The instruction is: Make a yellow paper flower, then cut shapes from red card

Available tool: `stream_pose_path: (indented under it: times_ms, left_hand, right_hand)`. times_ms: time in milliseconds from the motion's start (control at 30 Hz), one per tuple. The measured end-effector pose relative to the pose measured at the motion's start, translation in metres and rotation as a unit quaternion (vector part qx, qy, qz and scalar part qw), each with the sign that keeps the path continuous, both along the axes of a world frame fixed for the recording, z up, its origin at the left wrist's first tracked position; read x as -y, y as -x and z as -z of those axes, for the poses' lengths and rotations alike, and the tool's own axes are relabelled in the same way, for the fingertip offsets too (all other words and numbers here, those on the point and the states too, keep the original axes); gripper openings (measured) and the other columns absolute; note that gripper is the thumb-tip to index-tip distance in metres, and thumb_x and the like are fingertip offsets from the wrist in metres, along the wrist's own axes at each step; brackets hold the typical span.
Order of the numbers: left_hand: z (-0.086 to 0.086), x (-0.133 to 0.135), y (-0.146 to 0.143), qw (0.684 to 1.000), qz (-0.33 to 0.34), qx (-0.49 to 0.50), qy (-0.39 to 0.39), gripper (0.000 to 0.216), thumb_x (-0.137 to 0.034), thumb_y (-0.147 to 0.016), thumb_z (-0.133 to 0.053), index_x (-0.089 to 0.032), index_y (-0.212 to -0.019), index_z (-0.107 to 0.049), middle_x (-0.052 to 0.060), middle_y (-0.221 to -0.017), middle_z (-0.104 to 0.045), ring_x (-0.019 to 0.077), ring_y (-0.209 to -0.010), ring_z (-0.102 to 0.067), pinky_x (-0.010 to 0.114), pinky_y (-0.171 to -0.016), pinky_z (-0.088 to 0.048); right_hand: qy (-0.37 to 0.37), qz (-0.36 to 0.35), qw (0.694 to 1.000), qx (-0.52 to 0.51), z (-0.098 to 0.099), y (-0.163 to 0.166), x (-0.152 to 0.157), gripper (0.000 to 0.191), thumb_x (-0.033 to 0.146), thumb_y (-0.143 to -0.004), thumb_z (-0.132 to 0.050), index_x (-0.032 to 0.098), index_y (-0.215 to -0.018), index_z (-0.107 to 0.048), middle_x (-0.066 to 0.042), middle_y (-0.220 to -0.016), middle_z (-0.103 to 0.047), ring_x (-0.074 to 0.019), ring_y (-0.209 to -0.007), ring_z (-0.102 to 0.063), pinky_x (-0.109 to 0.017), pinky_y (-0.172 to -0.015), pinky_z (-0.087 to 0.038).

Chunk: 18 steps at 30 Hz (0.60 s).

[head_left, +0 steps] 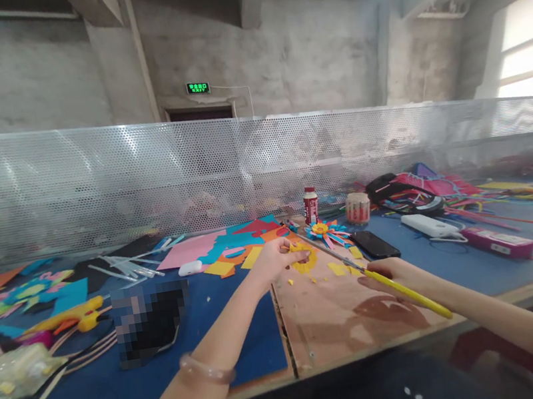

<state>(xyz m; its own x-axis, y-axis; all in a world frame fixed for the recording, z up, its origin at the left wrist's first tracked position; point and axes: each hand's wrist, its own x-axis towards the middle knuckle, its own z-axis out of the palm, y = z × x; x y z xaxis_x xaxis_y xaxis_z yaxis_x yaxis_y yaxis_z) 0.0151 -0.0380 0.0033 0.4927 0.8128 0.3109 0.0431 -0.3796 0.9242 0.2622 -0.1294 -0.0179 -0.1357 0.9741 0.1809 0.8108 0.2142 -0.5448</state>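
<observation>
My left hand (275,256) is closed in a pinch on a yellow paper flower shape (304,259) lying on the bare wooden board (325,311). My right hand (384,273) grips yellow-handled scissors (402,287), whose thin metal blades (328,250) reach toward the yellow paper. Small yellow paper scraps (343,269) lie around the flower on the board. A finished blue, pink and yellow paper flower (325,231) sits just behind.
Blue mat (236,326) with coloured paper sheets (223,243), yellow glue gun (70,316), glue sticks (128,265), black phone (375,244), red-capped bottle (310,205), small jar (357,208), white power bank (426,225), pink box (506,242). Perforated metal screen (142,179) behind.
</observation>
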Motion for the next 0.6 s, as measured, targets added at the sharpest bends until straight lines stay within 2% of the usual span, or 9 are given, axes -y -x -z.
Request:
stream_pose_path:
  times_ms: [133,300,433,500,600]
  left_hand:
    - [-0.001,0.003,0.000,0.999,0.010,0.035,0.033,0.029,-0.033,-0.061,-0.072,-0.016,-0.072,-0.051,0.006,-0.074,-0.067,0.0151,-0.070,-0.063,0.025,-0.062,-0.044]
    - [-0.004,0.005,-0.002,0.998,-0.005,0.041,0.040,0.036,-0.035,-0.060,-0.072,-0.015,-0.084,-0.055,0.007,-0.079,-0.066,0.0128,-0.064,-0.059,0.022,-0.051,-0.041]
    - [-0.005,0.005,-0.002,0.999,-0.034,0.009,0.013,0.039,-0.035,-0.062,-0.070,-0.014,-0.093,-0.057,0.004,-0.073,-0.064,0.0118,-0.061,-0.056,0.020,-0.048,-0.035]
    - [-0.003,0.004,-0.002,1.000,-0.011,0.002,0.000,0.036,-0.034,-0.064,-0.068,-0.014,-0.093,-0.059,0.004,-0.073,-0.063,0.0123,-0.064,-0.057,0.021,-0.052,-0.037]
    - [0.001,-0.002,-0.001,1.000,-0.008,0.015,-0.009,0.040,-0.031,-0.062,-0.070,-0.015,-0.097,-0.058,0.004,-0.080,-0.063,0.0136,-0.070,-0.059,0.024,-0.063,-0.042]
  right_hand:
    - [0.028,0.025,0.996,-0.087,-0.005,0.005,0.009,0.036,0.052,-0.070,-0.054,0.016,-0.071,-0.056,0.002,-0.058,-0.043,-0.0094,-0.050,-0.039,-0.020,-0.041,-0.031]
    - [0.055,0.085,0.986,-0.131,-0.013,0.013,0.015,0.039,0.055,-0.070,-0.053,0.017,-0.073,-0.056,0.003,-0.055,-0.044,-0.0072,-0.042,-0.035,-0.020,-0.035,-0.029]
    - [0.008,0.061,0.994,-0.085,-0.013,0.015,0.015,0.040,0.054,-0.070,-0.055,0.015,-0.077,-0.058,-0.003,-0.068,-0.058,-0.0145,-0.059,-0.051,-0.023,-0.049,-0.040]
    - [-0.009,0.045,0.995,-0.085,-0.009,0.015,0.014,0.040,0.053,-0.070,-0.055,0.015,-0.081,-0.058,-0.005,-0.079,-0.061,-0.0193,-0.072,-0.054,-0.027,-0.059,-0.044]
    - [-0.025,0.022,0.994,-0.100,-0.004,0.015,0.015,0.039,0.051,-0.071,-0.057,0.016,-0.087,-0.055,-0.004,-0.083,-0.061,-0.0212,-0.078,-0.054,-0.030,-0.066,-0.045]
